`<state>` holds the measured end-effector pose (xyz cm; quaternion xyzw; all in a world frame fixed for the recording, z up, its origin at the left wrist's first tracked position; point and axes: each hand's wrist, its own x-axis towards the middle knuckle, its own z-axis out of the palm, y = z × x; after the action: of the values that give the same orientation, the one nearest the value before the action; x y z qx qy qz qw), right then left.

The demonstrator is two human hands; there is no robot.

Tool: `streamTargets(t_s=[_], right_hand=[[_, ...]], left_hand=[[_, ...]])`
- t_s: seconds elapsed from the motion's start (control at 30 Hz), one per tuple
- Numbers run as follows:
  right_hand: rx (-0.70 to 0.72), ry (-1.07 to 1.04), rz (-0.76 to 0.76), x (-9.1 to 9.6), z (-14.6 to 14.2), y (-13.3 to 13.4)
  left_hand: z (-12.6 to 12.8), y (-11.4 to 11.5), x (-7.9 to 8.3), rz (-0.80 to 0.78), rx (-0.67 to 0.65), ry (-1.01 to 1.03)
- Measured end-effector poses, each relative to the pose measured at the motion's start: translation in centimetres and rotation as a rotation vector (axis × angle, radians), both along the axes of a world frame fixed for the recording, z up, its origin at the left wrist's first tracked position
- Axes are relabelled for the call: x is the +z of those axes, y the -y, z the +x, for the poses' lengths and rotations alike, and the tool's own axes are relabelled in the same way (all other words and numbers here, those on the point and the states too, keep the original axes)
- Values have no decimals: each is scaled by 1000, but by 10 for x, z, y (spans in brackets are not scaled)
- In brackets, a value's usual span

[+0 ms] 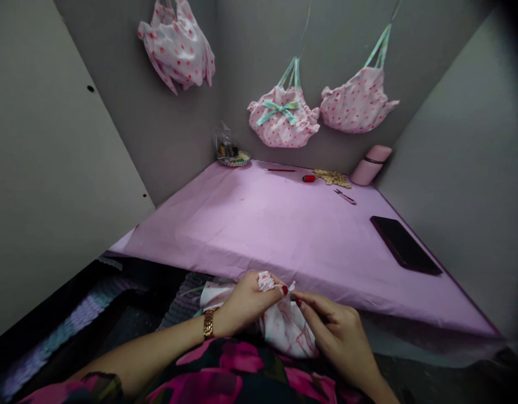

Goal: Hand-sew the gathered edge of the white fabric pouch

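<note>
My left hand (246, 306), with a gold watch on its wrist, pinches a gathered bunch of white fabric with pink dots (284, 328) in front of the table's near edge. My right hand (338, 331) touches the same fabric from the right, fingertips almost meeting those of the left. The cloth hangs over my lap between both hands. Whether a needle or thread is between the right fingers is too small to tell.
A pink-covered table (284, 235) carries a dark phone (404, 245), small scissors (345, 196), a red thread spool (308, 178), a red pencil (279, 170), a pink bottle (370, 164) and a small dish (233, 157). Three dotted fabric pouches (282, 118) hang on the grey walls.
</note>
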<state>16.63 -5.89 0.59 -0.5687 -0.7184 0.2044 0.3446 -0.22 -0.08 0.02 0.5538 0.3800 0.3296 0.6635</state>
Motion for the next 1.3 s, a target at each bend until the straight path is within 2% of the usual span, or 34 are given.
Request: streamTargets(t_s=[0.33, 0.6, 0.77, 0.93, 1.3], right_hand=[[-1, 8, -1, 1, 0, -1], [-8, -42, -49, 2, -1, -1], [-21, -176, -186, -2, -1, -2], [50, -327, -344, -4, 0, -2], [46, -262, -263, 1, 0, -2]], left_hand=[[0, 0, 3, 3, -5, -24], [0, -1, 3, 82, 0, -59], [-1, -2, 4, 190, -14, -111], [-3, -1, 4, 270, -55, -140], [-3, -1, 2, 159, -15, -133]])
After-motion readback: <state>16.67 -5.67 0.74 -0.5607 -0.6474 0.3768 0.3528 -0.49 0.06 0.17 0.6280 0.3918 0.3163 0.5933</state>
